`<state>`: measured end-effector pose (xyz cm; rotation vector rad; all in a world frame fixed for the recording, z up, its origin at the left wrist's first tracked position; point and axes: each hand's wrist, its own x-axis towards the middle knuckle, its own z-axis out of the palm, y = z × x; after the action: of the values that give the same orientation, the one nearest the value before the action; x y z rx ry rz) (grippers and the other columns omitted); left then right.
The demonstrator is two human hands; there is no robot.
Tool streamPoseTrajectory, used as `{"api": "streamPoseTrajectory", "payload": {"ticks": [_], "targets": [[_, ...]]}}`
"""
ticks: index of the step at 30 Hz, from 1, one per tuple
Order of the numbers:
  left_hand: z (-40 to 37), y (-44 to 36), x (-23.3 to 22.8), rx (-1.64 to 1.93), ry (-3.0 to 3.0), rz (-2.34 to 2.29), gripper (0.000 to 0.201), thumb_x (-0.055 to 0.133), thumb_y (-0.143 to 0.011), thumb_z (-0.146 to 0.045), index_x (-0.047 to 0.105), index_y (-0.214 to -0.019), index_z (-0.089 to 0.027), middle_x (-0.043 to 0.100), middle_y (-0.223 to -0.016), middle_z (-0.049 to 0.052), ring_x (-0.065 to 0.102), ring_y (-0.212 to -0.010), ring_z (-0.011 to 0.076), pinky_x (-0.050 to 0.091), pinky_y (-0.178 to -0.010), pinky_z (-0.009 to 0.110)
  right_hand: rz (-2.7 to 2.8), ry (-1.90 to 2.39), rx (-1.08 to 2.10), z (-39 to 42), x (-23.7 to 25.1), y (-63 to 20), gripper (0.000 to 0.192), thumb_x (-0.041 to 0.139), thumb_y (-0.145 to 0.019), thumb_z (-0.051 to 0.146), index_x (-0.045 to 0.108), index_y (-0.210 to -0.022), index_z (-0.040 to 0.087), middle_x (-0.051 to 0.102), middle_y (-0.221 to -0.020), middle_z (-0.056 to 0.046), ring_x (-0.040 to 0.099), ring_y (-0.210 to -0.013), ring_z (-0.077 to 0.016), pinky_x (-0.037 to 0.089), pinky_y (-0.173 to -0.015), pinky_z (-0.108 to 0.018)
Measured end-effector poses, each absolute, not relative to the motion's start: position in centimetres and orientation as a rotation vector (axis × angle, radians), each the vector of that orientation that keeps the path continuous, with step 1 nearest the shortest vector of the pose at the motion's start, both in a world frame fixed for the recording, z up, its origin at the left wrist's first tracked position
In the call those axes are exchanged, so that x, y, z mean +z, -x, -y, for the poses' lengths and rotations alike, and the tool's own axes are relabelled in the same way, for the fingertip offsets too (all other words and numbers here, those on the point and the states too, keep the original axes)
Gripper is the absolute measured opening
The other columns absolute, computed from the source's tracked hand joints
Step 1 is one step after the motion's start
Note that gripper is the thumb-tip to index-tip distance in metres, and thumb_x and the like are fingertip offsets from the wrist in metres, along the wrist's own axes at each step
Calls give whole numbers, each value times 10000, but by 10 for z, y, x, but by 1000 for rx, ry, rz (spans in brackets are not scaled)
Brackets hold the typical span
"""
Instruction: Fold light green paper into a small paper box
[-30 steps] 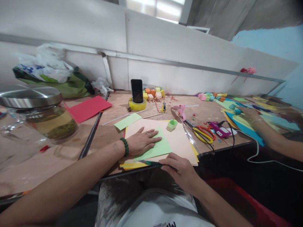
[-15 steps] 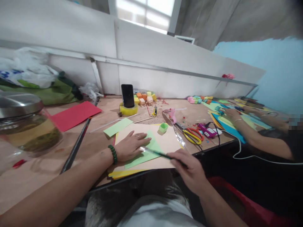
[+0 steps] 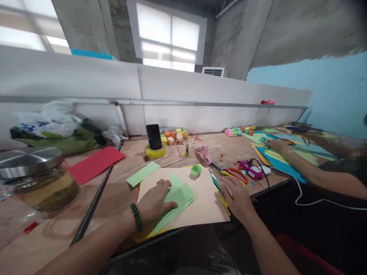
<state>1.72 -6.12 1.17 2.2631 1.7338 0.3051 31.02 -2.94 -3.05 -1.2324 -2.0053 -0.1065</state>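
Observation:
My left hand [image 3: 153, 202], with a green bead bracelet at the wrist, rests on light green paper [image 3: 182, 198], its thumb and fingers apart. Loose pieces or layers of the paper overlap under it. Beneath lies a pale peach sheet [image 3: 205, 202] on yellow paper. My right hand [image 3: 236, 196] is at the right edge of this stack, fingers stretched out beside the yellow-and-orange-handled scissors [image 3: 235, 175]. A thin green and dark tool [image 3: 215, 182] lies under its fingertips, partly hidden. Ahead stands a small green paper box [image 3: 195, 170].
A phone [image 3: 154, 136] leans on a yellow tape roll [image 3: 155, 152]. Small paper cubes [image 3: 173, 135] sit behind. A glue gun [image 3: 205, 152] and purple power adapter [image 3: 250, 169] are at right. A lidded jar [image 3: 43, 183] and red paper [image 3: 97, 163] are at left. A co-worker's hands [image 3: 279, 147] work farther right.
My right hand has moved right with the thin dark tool, from the green paper to the stack's edge, and its fingers have opened. My left fingers have drawn back; the paper pieces have separated.

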Motion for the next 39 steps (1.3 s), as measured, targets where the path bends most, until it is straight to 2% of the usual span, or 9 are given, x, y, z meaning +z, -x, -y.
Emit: {"api": "streamPoseTrajectory", "payload": {"ticks": [5, 9, 14, 19, 26, 29, 33, 37, 39], "targets": [[61, -15, 12, 291, -2087, -1763, 505, 536, -772, -302, 471, -1252, -160, 624, -843, 37, 608, -815, 236, 409, -670, 308, 2325, 950, 202, 57, -12, -279, 261, 471, -932, 229, 597, -1156, 179, 631, -1130, -125, 585, -1056, -220, 520, -889, -371], [53, 9, 20, 460, -1993, -1777, 601, 487, -769, -287, 404, -1345, -136, 493, -640, -48, 536, -629, 181, 364, -560, 265, 2533, 907, 284, 56, -7, -264, 430, 625, -836, 181, 535, -1257, 158, 587, -1251, -146, 551, -1150, -246, 500, -946, -385], [45, 62, 36, 398, -2010, -2056, 570, 468, -809, -303, 403, -1353, -145, 587, -721, -2, 589, -698, 209, 418, -607, 288, 2750, 783, 178, 41, 9, -253, 465, 684, -784, 181, 542, -1226, 151, 557, -1300, -163, 521, -1193, -269, 472, -965, -403], [45, 60, 45, 383, -2352, -2203, 421, 510, -822, -257, 538, -1228, -147, 624, -1134, 155, 566, -1077, 304, 422, -920, 417, 3072, 523, -104, 41, 25, -225, 331, 569, -811, 106, 550, -1139, 136, 672, -935, -99, 637, -870, -215, 497, -690, -302], [37, 12, 35, 401, -2294, -1683, 389, 539, -823, -407, 642, -1112, -168, 667, -1069, 135, 632, -884, 261, 483, -801, 365, 3246, 314, -568, 50, 35, -202, 445, 743, -633, 129, 566, -1039, 89, 651, -771, -85, 627, -656, -220, 387, -469, -286], [30, 8, 25, 435, -2259, -1603, 424, 635, -741, -407, 652, -1096, -174, 688, -923, 80, 623, -769, 219, 489, -703, 305, 3278, 351, -436, 46, 41, -204, 356, 734, -657, 164, 606, -985, 105, 660, -821, -98, 644, -703, -240, 402, -476, -294], [17, 13, 3, 679, -2107, -1563, 560, 612, -697, -186, 539, -1252, -180, 656, -917, 42, 591, -729, 168, 489, -660, 263, 3334, 292, 79, 26, 58, -198, 207, 666, -756, 184, 678, -962, 167, 678, -921, -71, 655, -805, -208, 459, -602, -263], [8, 20, -14, 956, -1893, -1556, 503, 441, -763, -91, 499, -1257, -167, 601, -889, 40, 573, -707, 140, 505, -678, 273, 3182, 256, 322, -9, 58, -171, 367, 721, -754, 293, 671, -1113, 230, 656, -1055, -62, 598, -1001, -219, 461, -813, -285], [7, 23, -18, 1016, -1816, -1522, 477, 411, -783, -96, 494, -1245, -182, 577, -843, 17, 559, -638, 116, 510, -625, 254, 3181, 320, 332, -25, 50, -159, 487, 806, -638, 334, 681, -1086, 189, 649, -996, -71, 599, -927, -221, 461, -773, -282]]}}
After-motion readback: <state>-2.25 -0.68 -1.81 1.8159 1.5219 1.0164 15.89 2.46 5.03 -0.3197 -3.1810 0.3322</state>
